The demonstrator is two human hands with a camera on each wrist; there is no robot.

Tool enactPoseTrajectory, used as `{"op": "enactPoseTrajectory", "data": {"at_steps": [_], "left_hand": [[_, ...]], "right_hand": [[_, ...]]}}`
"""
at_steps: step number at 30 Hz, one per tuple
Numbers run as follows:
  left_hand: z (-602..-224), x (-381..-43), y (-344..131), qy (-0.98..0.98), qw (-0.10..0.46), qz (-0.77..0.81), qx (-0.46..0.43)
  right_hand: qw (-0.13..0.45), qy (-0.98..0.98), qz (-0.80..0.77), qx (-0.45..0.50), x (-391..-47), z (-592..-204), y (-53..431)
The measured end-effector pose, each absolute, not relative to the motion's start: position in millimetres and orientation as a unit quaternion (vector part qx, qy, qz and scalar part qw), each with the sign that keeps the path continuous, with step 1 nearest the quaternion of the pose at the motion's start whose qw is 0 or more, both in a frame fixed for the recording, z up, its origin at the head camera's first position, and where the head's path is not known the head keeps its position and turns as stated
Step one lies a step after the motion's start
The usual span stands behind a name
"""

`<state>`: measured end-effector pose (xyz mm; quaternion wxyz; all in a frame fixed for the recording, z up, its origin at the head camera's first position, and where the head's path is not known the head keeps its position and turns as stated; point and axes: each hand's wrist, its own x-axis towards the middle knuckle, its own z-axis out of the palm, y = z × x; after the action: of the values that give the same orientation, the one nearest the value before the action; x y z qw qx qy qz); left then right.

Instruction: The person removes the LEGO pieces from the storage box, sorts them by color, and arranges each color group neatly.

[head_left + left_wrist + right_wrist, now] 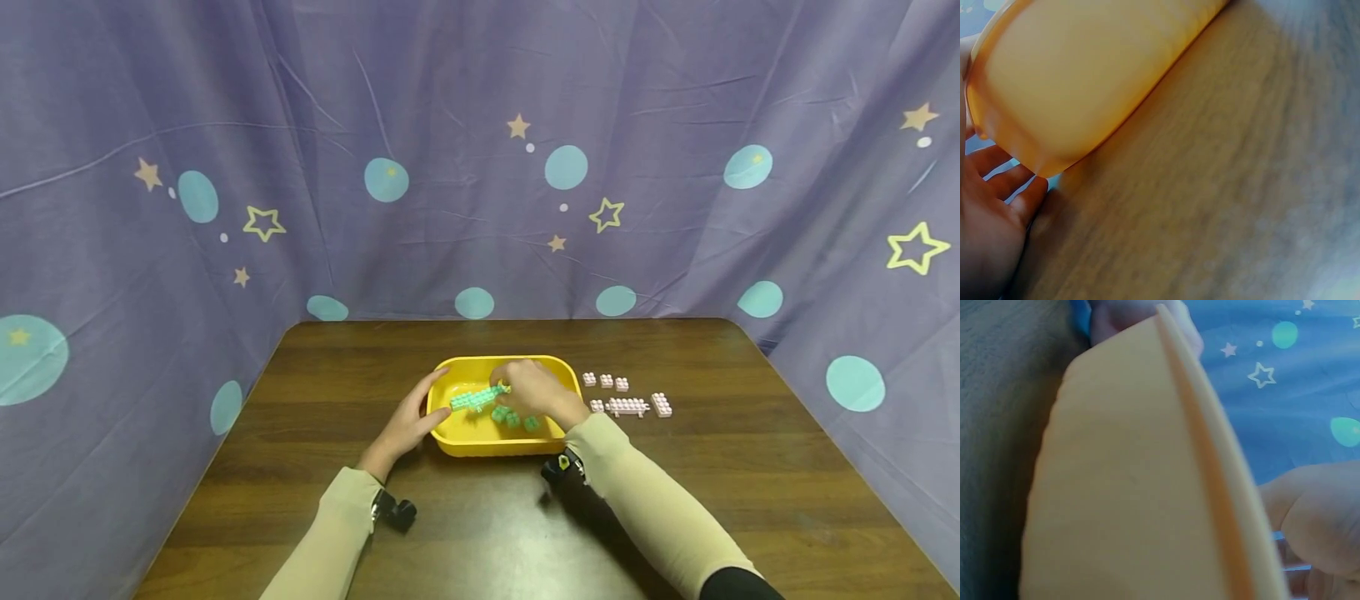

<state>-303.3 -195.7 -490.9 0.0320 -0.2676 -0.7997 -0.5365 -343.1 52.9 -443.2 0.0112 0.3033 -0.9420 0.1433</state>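
Observation:
A yellow plastic tray (491,448) stands on the wooden table. My left hand (401,427) holds its left end, thumb at the rim; in the left wrist view, fingers (1029,199) lie outside the tray's end wall. My right hand (534,390) reaches in over the tray and pinches the right end of a long, studded mint-green toy brick piece (474,400), which slants upward to the right. Loose green bricks (512,419) lie on the tray floor below that hand. The right wrist view shows mostly the tray's outer wall (1122,462), hiding the bricks.
Right of the tray lie small pink bricks (606,381), a long pink studded piece with small legs (627,407) and a pink rectangular brick (662,405). A purple curtain (480,233) hangs behind the table (360,350). Each wrist wears a black camera.

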Motion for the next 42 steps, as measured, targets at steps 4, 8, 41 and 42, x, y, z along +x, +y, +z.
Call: {"op": "enactPoseTrajectory", "data": {"at_steps": [4,8,41,42], "left_hand": [[-491.1,-302.6,-194.3,-0.795,0.029,-0.542,-0.272],[-492.2,-302.5,-193.5,-0.793,0.026,-0.544,-0.271],[-498.1,-305.7,-195.4,-0.786,0.029,-0.553,-0.274],[-498.5,-306.1,-195.3,-0.785,0.028,-0.555,-0.272]], "right_hand": [[0.024,-0.936,0.166,0.308,-341.0,-436.4,62.6],[0.029,-0.939,0.176,0.293,-339.7,-428.5,72.8],[0.075,-0.955,0.203,0.205,-328.3,-411.3,153.5],[0.076,-0.955,0.201,0.204,-327.1,-412.1,156.7]]}}
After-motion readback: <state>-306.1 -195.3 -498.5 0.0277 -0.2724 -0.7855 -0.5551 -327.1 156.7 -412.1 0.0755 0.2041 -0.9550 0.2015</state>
